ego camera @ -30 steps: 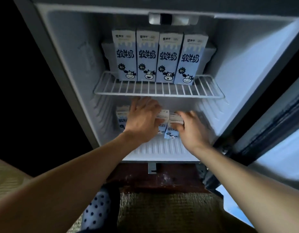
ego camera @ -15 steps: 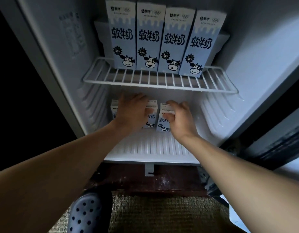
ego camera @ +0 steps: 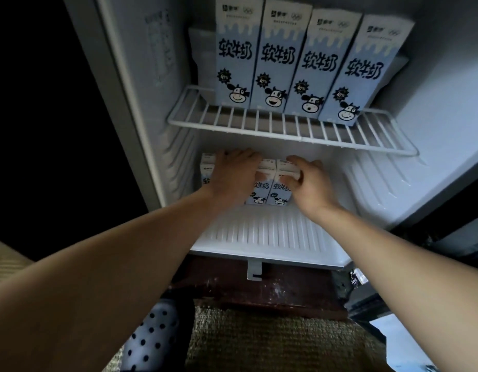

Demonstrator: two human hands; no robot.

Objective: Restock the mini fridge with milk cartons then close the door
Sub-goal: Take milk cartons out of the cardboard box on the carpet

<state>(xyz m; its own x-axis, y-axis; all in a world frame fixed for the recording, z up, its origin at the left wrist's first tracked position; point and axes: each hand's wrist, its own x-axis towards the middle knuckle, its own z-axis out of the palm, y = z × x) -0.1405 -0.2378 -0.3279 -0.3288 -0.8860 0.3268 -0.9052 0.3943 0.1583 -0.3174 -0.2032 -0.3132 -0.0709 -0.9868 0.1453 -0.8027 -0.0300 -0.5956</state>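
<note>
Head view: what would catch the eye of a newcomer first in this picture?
Four tall milk cartons with cartoon cows stand in a row on the wire shelf. Below, on the fridge floor, the left hand lies over the smaller cartons, and the right hand pinches the top of the rightmost carton.

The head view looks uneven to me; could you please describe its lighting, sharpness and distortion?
Head view: dim overall, fridge interior brightest, the room to its left black. Head view: upper cartons print sharp; lower cartons shaded under the shelf, left hand and right hand. Head view: wide-angle lens bows the fridge walls; no strong glare.
</note>
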